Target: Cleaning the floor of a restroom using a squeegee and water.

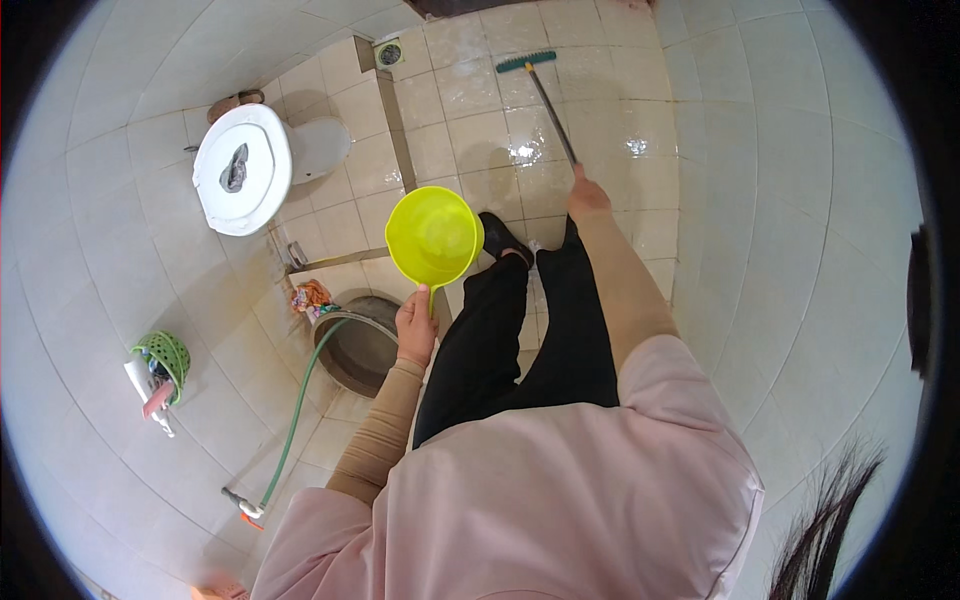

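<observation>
My left hand [417, 328] grips the short handle of a yellow-green plastic dipper [430, 236], whose round bowl faces up; whether it holds water I cannot tell. Ahead and to the right, my right hand [589, 196] is closed around the dark pole of a floor scrub brush [553, 116]. The brush's green bristled head [526, 61] rests on the wet tiled floor [472, 88] near the top of the view. Below the dipper and left of my left hand stands a round grey tub [358, 346], with a green hose [298, 409] running into it from a wall tap [244, 506].
A white toilet [251, 169] stands on a raised tiled step [367, 161] at the left. A floor drain [389, 53] lies beyond the step. A green basket [169, 360] with toiletries hangs on the left wall. Crumpled cloth [309, 297] lies beside the tub.
</observation>
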`<state>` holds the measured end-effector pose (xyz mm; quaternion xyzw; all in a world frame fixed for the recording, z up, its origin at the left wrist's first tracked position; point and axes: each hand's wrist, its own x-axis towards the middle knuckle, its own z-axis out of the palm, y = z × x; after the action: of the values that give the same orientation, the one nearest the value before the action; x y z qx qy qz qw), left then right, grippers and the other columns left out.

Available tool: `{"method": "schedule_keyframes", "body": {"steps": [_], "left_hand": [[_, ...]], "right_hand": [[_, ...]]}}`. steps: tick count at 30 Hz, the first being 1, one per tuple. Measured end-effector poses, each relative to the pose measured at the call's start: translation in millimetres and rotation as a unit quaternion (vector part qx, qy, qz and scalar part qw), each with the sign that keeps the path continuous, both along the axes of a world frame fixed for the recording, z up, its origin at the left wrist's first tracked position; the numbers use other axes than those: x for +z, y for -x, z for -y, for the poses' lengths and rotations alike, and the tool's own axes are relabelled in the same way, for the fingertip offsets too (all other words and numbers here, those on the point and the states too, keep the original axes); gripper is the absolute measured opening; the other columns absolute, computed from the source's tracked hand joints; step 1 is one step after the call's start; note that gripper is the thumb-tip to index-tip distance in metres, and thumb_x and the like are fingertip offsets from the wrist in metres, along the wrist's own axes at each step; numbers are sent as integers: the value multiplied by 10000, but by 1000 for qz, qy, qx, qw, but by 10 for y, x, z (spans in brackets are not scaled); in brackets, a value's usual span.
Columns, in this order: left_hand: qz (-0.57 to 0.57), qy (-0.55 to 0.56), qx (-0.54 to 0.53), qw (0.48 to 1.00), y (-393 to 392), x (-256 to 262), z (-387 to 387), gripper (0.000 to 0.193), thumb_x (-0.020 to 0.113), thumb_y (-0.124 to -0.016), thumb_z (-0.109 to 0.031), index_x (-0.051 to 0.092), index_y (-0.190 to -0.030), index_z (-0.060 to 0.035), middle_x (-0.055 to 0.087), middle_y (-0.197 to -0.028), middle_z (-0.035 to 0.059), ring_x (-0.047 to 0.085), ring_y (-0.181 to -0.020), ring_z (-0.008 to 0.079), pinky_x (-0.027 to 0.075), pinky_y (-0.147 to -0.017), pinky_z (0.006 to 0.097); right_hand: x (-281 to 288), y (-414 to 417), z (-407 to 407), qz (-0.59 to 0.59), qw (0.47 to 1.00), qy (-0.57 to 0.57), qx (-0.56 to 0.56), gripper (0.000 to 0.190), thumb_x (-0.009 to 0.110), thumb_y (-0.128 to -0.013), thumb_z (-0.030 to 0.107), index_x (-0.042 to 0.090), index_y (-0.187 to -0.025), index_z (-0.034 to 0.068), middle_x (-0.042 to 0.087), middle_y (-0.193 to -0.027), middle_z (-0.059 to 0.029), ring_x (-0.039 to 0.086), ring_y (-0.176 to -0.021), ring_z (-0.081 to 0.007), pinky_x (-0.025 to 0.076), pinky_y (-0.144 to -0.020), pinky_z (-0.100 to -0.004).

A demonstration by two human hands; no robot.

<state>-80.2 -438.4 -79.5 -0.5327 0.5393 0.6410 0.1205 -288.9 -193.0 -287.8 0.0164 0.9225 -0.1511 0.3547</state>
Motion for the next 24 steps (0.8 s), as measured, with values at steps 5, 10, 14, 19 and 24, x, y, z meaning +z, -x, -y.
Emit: {"method": "schedule_keyframes", "body": {"steps": [5, 10, 14, 19, 24], "left_hand": [[-7, 4, 15, 1000, -198, -22, 299, 334, 466, -950, -375, 497, -733, -123, 338, -532, -64, 310, -422, 42, 237, -393, 220], [-1, 1, 35, 999, -214, -59, 425, 344, 468, -946, -389, 482, -721, -130, 329, -530, -64, 305, -422, 45, 234, -395, 219], [12, -8, 54, 998, -240, -154, 455, 326, 492, -940, -380, 582, -818, -91, 354, -552, -71, 318, -430, 33, 248, -399, 208], [20, -12, 41, 999, -136, -145, 407, 319, 495, -938, -382, 584, -820, -100, 360, -554, -73, 320, -430, 33, 241, -395, 210], [19, -19, 42, 999, -175, -178, 445, 316, 495, -939, -381, 571, -793, -111, 360, -546, -76, 315, -424, 34, 232, -392, 208]], "right_hand": [[609, -1048, -746, 74, 992, -61, 83, 592, 431, -878, 134, 225, -1432, 162, 630, -860, -229, 615, -823, -382, 474, -749, -476], [1045, -1554, -1187, 110, 979, -117, 122, 569, 450, -863, 108, 298, -1405, 191, 614, -901, -241, 633, -781, -352, 509, -697, -442], [656, -1224, -797, -27, 991, -70, 109, 490, 453, -858, 125, 415, -1340, 202, 556, -1036, -295, 622, -797, -394, 509, -715, -458], [209, -246, 134, -72, 997, -18, 39, 403, 403, -874, 114, 480, -1269, 113, 555, -1041, -286, 607, -885, -405, 496, -764, -468], [478, -675, 348, -27, 997, -15, 77, 417, 380, -881, 106, 429, -1285, 14, 570, -981, -279, 612, -870, -407, 503, -760, -467]]}}
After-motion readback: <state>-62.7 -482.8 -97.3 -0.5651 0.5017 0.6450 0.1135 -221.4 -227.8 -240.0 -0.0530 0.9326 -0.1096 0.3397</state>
